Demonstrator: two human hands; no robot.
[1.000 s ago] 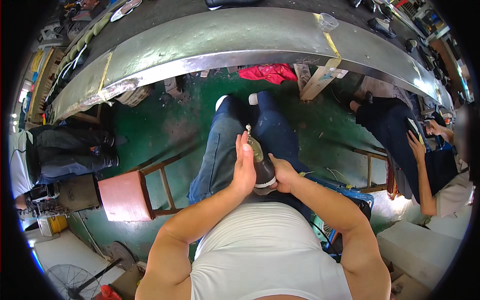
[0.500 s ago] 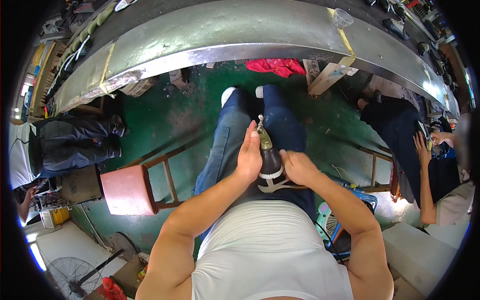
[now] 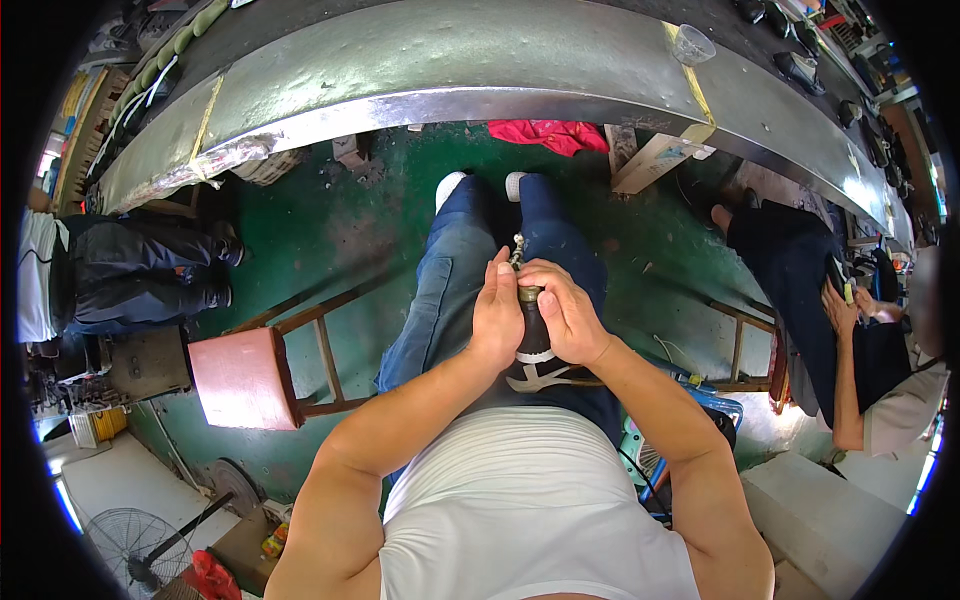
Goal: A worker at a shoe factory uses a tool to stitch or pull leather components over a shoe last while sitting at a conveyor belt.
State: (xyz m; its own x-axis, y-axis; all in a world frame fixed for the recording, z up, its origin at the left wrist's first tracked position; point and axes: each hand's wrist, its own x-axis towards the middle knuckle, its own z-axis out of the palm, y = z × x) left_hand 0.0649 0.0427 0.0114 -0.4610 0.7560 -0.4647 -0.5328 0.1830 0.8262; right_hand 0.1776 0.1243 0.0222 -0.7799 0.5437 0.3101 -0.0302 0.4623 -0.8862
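Above my lap stands a dark shoe (image 3: 535,332) with an olive-green upper part and a white edge at the end near me. My left hand (image 3: 496,322) presses along its left side, fingers pointing away from me. Curled over its far part is my right hand (image 3: 568,316), which hides much of the olive section. A knobbly metal piece (image 3: 518,246) sticks out beyond my fingertips. Across my lap, just below the shoe, lies a hammer (image 3: 540,381) with its handle toward the right; neither hand touches it.
A long metal-topped bench (image 3: 450,70) curves across the front, carrying a clear plastic cup (image 3: 693,44). To my left stands a stool with a pinkish seat (image 3: 240,378). A standing fan (image 3: 140,545) is at lower left. Co-workers sit on both sides. Red cloth (image 3: 550,135) lies under the bench.
My right hand has moved from the shoe's near right side up to its far, olive part and closed over it. My left hand stays on the left side.
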